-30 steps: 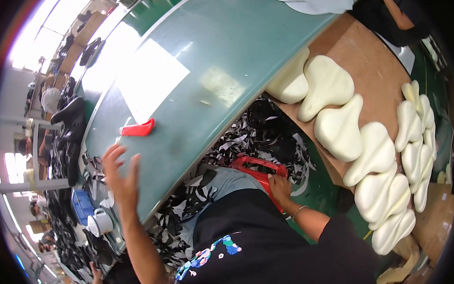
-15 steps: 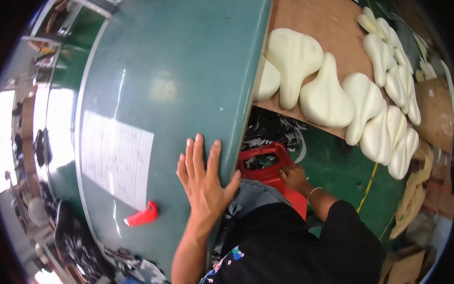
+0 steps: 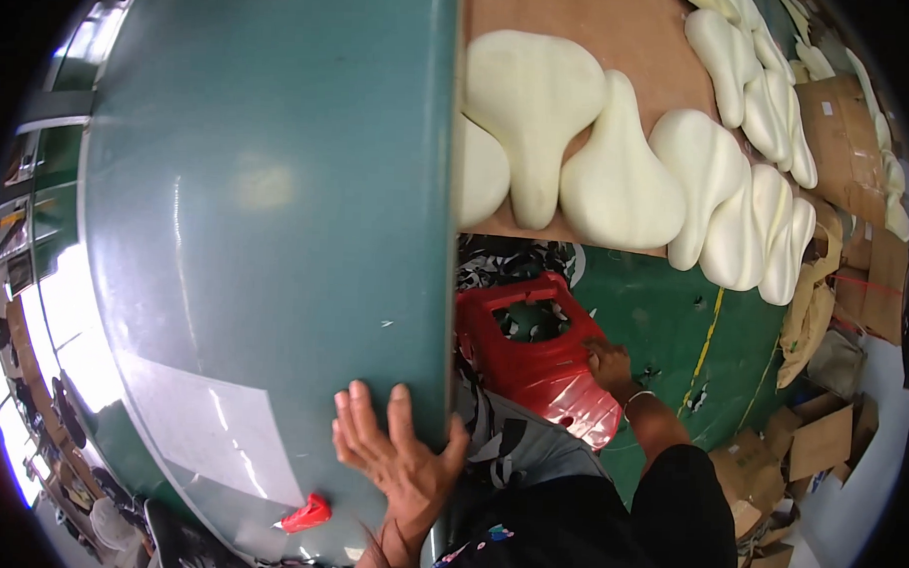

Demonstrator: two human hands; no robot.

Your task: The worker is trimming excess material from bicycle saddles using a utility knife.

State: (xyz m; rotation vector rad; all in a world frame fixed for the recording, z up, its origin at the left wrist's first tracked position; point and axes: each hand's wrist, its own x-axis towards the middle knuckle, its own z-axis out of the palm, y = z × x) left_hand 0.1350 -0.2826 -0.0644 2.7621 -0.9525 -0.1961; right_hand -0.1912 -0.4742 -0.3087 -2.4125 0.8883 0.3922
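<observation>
My left hand (image 3: pixel 393 462) lies on the green tabletop (image 3: pixel 304 279) near its right edge, fingers spread, holding nothing. Down beside the table, my right hand (image 3: pixel 608 364) has its fingers curled over the right edge of a red plastic stool (image 3: pixel 517 361). The stool has a large opening and stands in front of my legs, partly hidden by the table. A small red tool with a pale tip (image 3: pixel 307 514) lies left of my left hand. Next to it is a printed paper sheet (image 3: pixel 209 426).
Cream foam bicycle-saddle pads (image 3: pixel 623 180) cover part of a brown board (image 3: pixel 594 28) at the far right. Black-and-white scraps (image 3: pixel 510 261) lie beneath the board. Open cardboard boxes (image 3: pixel 820 437) stand at right on the green floor (image 3: pixel 664 301), which has a yellow line.
My view has shifted, so the table and foam pads sit differently in it. More of the red stool shows, still in my right hand. My left hand remains flat on the tabletop.
</observation>
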